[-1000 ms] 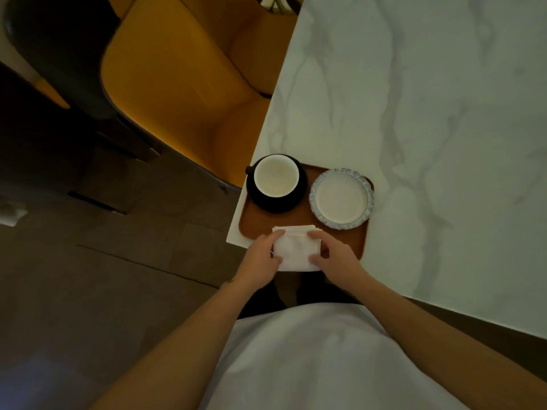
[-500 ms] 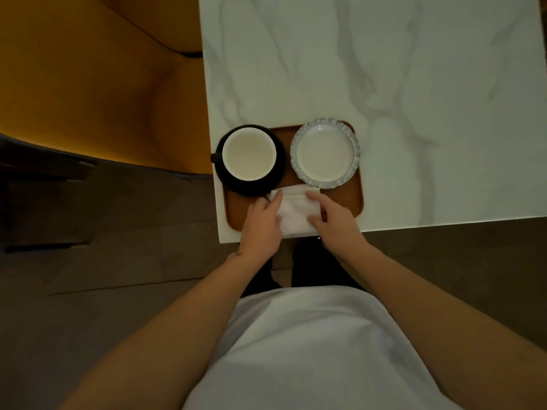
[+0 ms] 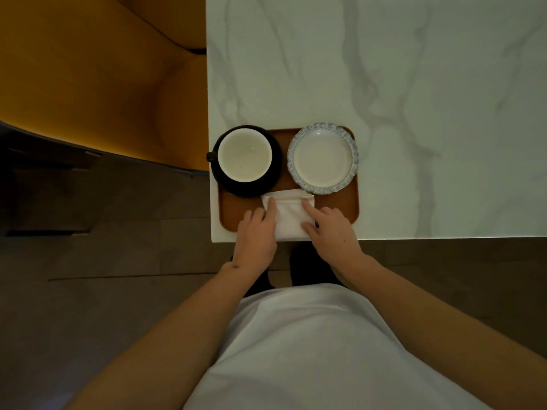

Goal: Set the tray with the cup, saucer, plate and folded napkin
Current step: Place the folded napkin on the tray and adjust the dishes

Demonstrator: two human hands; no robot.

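A brown tray (image 3: 352, 208) lies at the near left corner of the marble table (image 3: 414, 84). On its far left a white cup (image 3: 245, 155) stands on a black saucer (image 3: 273, 176), handle to the left. A white plate with a blue scalloped rim (image 3: 323, 158) sits at the far right. A folded white napkin (image 3: 288, 216) lies on the tray's near edge, between my hands. My left hand (image 3: 257, 232) presses its left side with straight fingers. My right hand (image 3: 328, 229) rests on its right side, index finger stretched along the edge.
A yellow chair (image 3: 103, 78) stands left of the table. Dark floor (image 3: 103, 247) lies below the table's near edge. The marble top stretches away behind and to the right of the tray.
The napkin has slid a little further onto the tray under both hands. The view has swung and squared up over the tray.
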